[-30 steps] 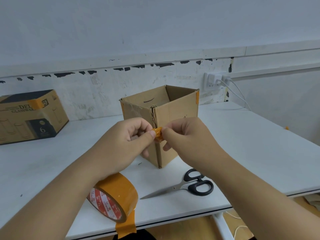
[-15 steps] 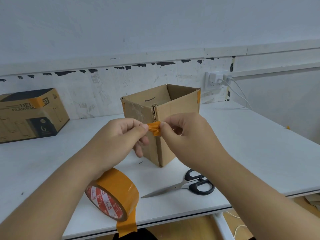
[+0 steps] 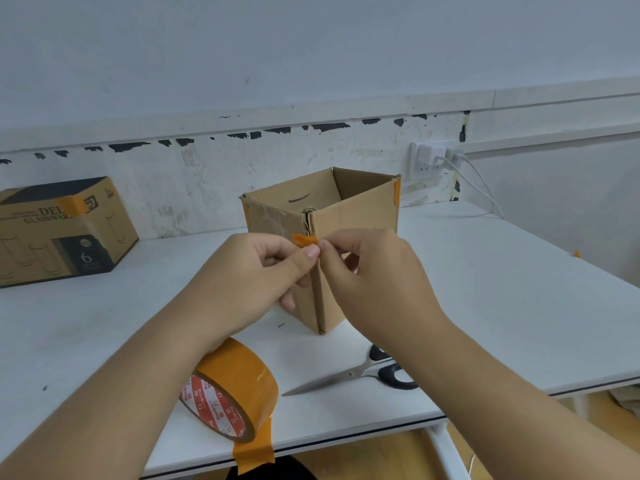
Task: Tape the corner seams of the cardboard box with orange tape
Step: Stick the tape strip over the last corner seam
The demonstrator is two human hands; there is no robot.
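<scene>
An open brown cardboard box [image 3: 353, 216] stands on the white table, one corner seam facing me. Orange tape strips show on its right corner [image 3: 397, 192] and its left corner. My left hand [image 3: 256, 271] and my right hand [image 3: 370, 271] together pinch a small crumpled piece of orange tape [image 3: 304, 240] just in front of the near corner seam, a little below the rim. The orange tape roll [image 3: 235, 389] lies near the table's front edge below my left forearm, its loose end hanging over the edge.
Black-handled scissors [image 3: 356, 375] lie near the front edge, partly under my right forearm. A printed glassware carton [image 3: 62, 230] sits at the far left. A wall socket with white cables [image 3: 433, 161] is behind the box on the right.
Both hands have risen slightly along the box's near corner with the tape piece. The piece went from bunched between the fingertips to sticking up above them.
</scene>
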